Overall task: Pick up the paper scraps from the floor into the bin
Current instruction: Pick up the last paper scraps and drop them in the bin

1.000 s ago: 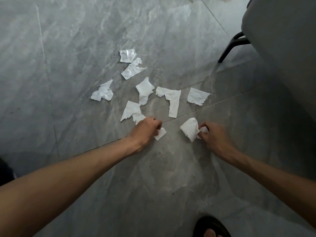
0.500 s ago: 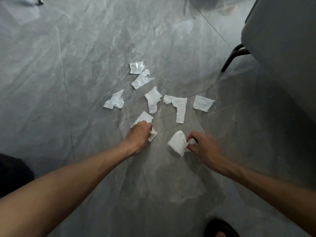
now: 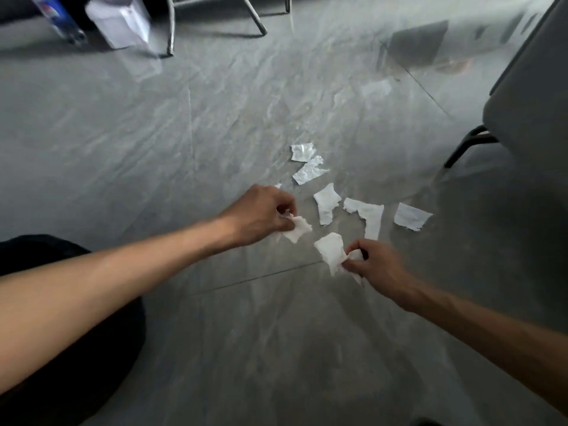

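Several white paper scraps lie on the grey tiled floor. My left hand (image 3: 264,215) is closed on a crumpled scrap (image 3: 297,229) that sticks out from its fingers. My right hand (image 3: 376,265) pinches another scrap (image 3: 332,250) just above the floor. Loose scraps lie beyond the hands: a curled piece (image 3: 327,202), an L-shaped piece (image 3: 370,215), a flat piece (image 3: 410,216), and two shiny pieces (image 3: 309,172) farther back. A white bin (image 3: 121,21) stands at the far upper left.
A grey chair (image 3: 528,96) with a black leg (image 3: 464,146) stands on the right. Metal chair legs (image 3: 170,29) rise beside the bin. A blue-labelled bottle (image 3: 60,20) is at the far left. My dark-clothed knee (image 3: 64,348) fills the lower left.
The view has tilted up, bringing the bin and chair legs into sight. My left hand has lifted with scraps gathered in it, moving left and back. The right hand keeps its scrap.
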Tool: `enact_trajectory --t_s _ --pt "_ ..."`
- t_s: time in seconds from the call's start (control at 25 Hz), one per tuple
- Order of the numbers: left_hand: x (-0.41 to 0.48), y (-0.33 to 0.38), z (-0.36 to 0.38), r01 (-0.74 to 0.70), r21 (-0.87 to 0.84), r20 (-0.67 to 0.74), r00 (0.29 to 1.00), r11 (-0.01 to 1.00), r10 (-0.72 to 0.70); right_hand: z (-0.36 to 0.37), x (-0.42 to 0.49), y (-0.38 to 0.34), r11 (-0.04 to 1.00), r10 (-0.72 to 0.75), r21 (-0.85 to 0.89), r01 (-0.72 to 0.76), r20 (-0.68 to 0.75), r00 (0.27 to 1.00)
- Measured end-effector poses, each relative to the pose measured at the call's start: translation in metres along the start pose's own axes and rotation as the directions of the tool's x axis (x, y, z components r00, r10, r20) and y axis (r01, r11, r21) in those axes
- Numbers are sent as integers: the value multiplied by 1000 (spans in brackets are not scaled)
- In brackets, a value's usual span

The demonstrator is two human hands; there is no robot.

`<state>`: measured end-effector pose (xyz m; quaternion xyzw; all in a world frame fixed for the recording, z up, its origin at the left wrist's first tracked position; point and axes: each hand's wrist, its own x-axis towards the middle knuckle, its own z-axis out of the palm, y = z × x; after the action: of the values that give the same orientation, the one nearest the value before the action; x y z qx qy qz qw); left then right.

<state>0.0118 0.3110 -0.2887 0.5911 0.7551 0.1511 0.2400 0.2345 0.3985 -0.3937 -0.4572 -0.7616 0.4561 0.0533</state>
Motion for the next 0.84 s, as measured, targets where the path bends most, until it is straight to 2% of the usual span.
enact_trajectory --t_s 0.24,0.44,0.52,0.64,0.72,0.8,0.84 --pt "-107 -27 -105 106 36 -316 945 994 -90 26 1 -120 976 -211 -43 216 91 973" --pt "-219 -100 -141 372 23 -467 825 928 -319 73 -1 -250 903 -422 26 429 235 876" --pt "-252 -138 -130 514 42 -426 785 857 -450 98 -7 -288 871 -480 40 489 276 833" --pt "-289 -191 -104 672 22 -237 723 740 -649 139 -21 -323 864 -474 45 502 410 779" --pt "-308 -213 -93 733 33 -106 679 680 -727 171 -31 -338 868 -441 18 496 487 754" --pt "-321 -225 -91 780 44 -71 626 624 -777 203 -40 -350 873 -406 -15 488 532 743" --pt "-324 -229 -93 795 28 -108 605 606 -789 218 -42 -355 874 -391 -27 485 552 736"
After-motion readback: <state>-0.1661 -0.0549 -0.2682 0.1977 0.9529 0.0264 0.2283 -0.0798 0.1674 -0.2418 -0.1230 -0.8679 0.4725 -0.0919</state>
